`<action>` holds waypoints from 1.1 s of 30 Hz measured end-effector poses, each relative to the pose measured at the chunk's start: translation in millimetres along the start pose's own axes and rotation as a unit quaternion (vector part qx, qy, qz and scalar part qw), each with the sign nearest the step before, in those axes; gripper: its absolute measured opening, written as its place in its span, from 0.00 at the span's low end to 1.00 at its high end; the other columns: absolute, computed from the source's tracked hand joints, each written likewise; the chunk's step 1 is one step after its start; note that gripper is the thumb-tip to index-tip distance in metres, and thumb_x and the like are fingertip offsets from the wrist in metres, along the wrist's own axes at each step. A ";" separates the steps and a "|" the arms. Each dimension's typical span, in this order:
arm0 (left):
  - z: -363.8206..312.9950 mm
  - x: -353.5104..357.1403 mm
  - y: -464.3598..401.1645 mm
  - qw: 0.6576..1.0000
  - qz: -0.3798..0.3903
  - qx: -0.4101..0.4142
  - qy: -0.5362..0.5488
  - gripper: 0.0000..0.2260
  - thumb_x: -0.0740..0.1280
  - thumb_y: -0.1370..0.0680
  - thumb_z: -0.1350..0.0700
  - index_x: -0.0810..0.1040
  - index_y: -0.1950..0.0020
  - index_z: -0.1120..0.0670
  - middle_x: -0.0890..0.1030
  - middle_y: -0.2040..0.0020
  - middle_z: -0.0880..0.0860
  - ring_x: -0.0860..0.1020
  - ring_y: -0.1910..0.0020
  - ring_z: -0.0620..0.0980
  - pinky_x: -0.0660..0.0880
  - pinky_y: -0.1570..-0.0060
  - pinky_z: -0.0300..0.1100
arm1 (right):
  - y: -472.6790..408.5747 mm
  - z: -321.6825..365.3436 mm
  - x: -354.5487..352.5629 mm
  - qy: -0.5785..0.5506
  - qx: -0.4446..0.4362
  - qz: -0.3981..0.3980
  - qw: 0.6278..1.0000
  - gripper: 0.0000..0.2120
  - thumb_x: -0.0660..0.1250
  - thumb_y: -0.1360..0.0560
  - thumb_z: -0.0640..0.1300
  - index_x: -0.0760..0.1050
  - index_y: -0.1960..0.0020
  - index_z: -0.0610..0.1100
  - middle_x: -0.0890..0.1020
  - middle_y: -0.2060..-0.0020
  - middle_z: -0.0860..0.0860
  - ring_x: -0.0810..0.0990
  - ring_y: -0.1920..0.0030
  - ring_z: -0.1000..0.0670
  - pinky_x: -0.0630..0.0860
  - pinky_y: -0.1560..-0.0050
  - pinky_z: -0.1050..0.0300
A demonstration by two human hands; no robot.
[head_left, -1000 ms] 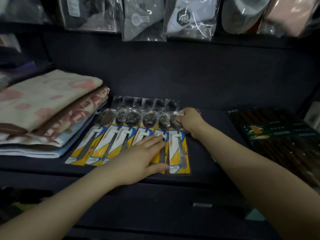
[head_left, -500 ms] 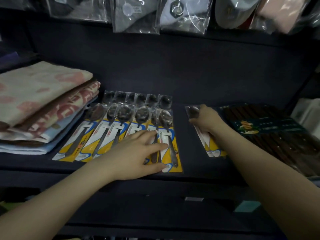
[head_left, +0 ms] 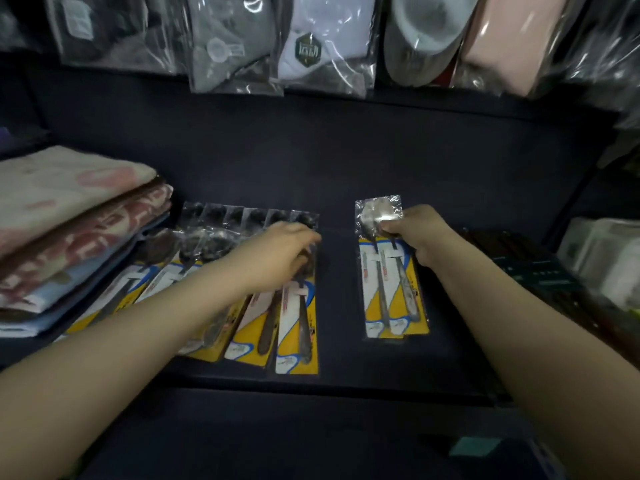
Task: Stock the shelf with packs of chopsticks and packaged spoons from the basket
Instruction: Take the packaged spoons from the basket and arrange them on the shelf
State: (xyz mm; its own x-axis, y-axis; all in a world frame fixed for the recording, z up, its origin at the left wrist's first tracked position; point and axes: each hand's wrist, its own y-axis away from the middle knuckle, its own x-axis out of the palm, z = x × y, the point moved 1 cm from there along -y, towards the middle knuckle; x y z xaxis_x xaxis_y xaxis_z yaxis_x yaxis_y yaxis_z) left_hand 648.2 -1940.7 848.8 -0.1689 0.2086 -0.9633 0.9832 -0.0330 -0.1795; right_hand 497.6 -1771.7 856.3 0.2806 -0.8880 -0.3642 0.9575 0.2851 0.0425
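Fingers (head_left: pixel 391 230) of the right hand (head_left: pixel 420 233) are pinched on two spoon packs (head_left: pixel 391 289), kept apart for a second row. Left hand (head_left: pixel 277 251) fingers are curled onto the main row (head_left: pixel 242 306), steadying it.

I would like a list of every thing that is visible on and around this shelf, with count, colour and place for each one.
Spoon packs in the row: several, exact count unclear under the arm, yellow and white cards, shelf centre-left.
Separate spoon packs: about two, overlapping, yellow and white, right of the row, apart from it.
Folded towels: one stack, cream, pink-red and light blue, shelf left.
Chopstick packs: count unclear, dark with a green label, shelf right.
Bagged goods: several, grey, white and pink in clear plastic, upper shelf.
Shelf: one, dark navy.
Left hand: one, on the upper end of the row.
Right hand: one, gripping the top of the separate packs.
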 end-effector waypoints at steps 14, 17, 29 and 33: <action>45.5 -7.3 -55.1 0.982 0.065 -0.054 0.171 0.02 0.67 0.26 0.57 0.78 0.56 0.50 0.79 0.60 0.49 0.77 0.58 0.49 0.74 0.54 0.45 | -45.2 -0.1 43.6 -0.068 0.032 0.014 0.997 0.05 0.61 0.24 0.32 0.75 0.52 0.37 0.74 0.64 0.43 0.71 0.68 0.50 0.70 0.67 0.55; 44.1 -5.3 -55.0 0.978 0.064 -0.044 0.193 0.03 0.67 0.25 0.57 0.78 0.55 0.50 0.79 0.60 0.47 0.78 0.58 0.47 0.75 0.53 0.43 | -56.1 0.3 55.2 -0.015 0.034 0.012 0.999 0.13 0.62 0.25 0.36 0.67 0.67 0.47 0.71 0.68 0.51 0.69 0.67 0.53 0.70 0.64 0.59; 53.3 9.3 -65.9 0.985 0.062 -0.032 0.155 0.03 0.67 0.25 0.55 0.77 0.53 0.50 0.79 0.57 0.49 0.77 0.58 0.47 0.74 0.55 0.43 | -59.2 -4.9 69.8 0.011 -0.003 -0.030 0.999 0.06 0.62 0.27 0.36 0.77 0.57 0.36 0.81 0.59 0.40 0.81 0.58 0.41 0.80 0.54 0.47; 54.9 13.0 -66.2 0.988 0.049 -0.024 0.146 0.03 0.66 0.25 0.55 0.76 0.52 0.49 0.79 0.56 0.49 0.77 0.57 0.48 0.74 0.55 0.42 | -32.9 11.8 49.7 -0.041 -0.002 0.029 0.999 0.13 0.60 0.23 0.36 0.68 0.66 0.44 0.72 0.68 0.49 0.71 0.69 0.52 0.71 0.69 0.62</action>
State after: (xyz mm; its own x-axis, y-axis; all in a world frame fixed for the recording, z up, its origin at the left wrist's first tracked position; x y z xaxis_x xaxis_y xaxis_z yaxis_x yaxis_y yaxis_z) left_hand 577.1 -1989.5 837.2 -0.0522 0.4796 -0.8759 0.9972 -0.0220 -0.0714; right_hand 480.8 -1829.4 847.8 0.3397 -0.8969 -0.2831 0.9395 0.3380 0.0563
